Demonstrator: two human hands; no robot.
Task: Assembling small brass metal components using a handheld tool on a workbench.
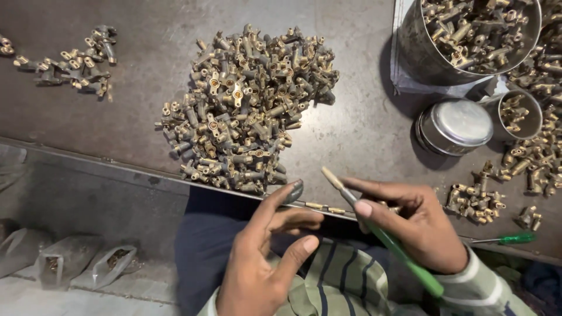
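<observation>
The right hand [421,228] has its fingers closed around a green-handled brush [383,234], bristle tip pointing toward the big heap of brass fittings [249,111] on the dark surface [351,117]. The left hand [263,257], just below that heap, hangs loosely curled, holding nothing. A lidded steel tin [456,126] sits right of the heap.

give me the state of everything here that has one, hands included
left hand: open, fingers curled, empty
right hand: shut on green-handled brush, bristles up
big metal bucket: upright, full of brass fittings
small metal cup: upright, partly filled
round tin: lid on
central heap of fittings: loose on the table
green screwdriver: lying flat, untouched
</observation>
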